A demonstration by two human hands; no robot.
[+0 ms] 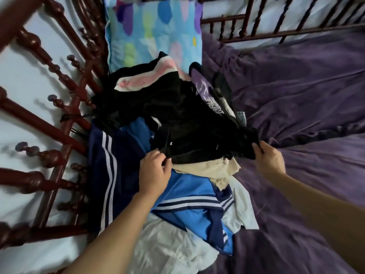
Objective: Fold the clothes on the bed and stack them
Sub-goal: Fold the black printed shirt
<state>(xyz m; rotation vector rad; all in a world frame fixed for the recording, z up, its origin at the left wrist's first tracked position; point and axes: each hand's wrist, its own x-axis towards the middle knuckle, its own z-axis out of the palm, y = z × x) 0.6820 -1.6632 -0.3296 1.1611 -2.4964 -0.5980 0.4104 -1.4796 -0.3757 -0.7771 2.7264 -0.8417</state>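
Both hands are recorded at the near edge of a black garment [197,143], which lies on top of the clothes pile. Left hand [156,171]: the forearm is brought in from the lower left with the back of the hand up. Its fingers are curled, and the left end of the black edge is pinched between thumb and fingertips. Right hand [268,159]: the forearm is brought in from the lower right and is somewhat blurred. Its fingers are curled over the right end of the same edge, and the cloth is gripped. The black edge runs between the two hands, above a beige garment [209,169]. At far left, a turned dark-red wooden rail [39,119] is noted along the side of the bed. Just beside the rail lies a navy garment [110,165] with white stripes, partly covered by the left forearm. Next to it, a blue garment [189,194] with navy and white trim is seen under the left wrist. A white garment [164,244] is crumpled at the near end of the pile. At the far end, a pink and white striped piece [146,78] is lodged in the black cloth, and a blue patterned pillow [154,30] is propped behind it. A purple printed garment [203,86] is noted on the pile's right flank. The pile is held on the left part of the bed. The wrinkled purple sheet [296,95] is spread to the right, its folds gathered towards the right hand.
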